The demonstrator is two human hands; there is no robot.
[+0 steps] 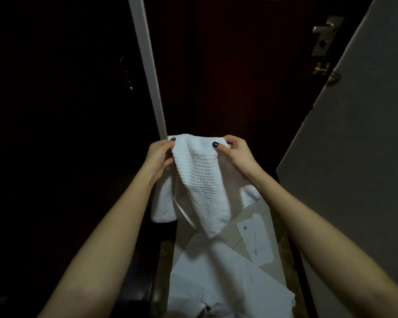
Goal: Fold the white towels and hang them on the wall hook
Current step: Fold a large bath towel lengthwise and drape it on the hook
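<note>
The left hand (160,152) and right hand (236,150) each pinch a top corner of the white towel (201,180), which hangs between them over more linen (216,276) below. If either pinch slackens, that corner would likely drop and spoil the fold.

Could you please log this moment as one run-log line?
left hand pinches white towel top edge | right hand pinches same edge | towel hangs loose, not yet hung

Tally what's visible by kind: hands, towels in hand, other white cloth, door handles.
Hands: 2 (left hand, right hand)
Waffle towel, pinched at its top edge by both hands: 1
Smooth white cloth lying below: 1
Silver door handle: 1
Total: 5
</note>
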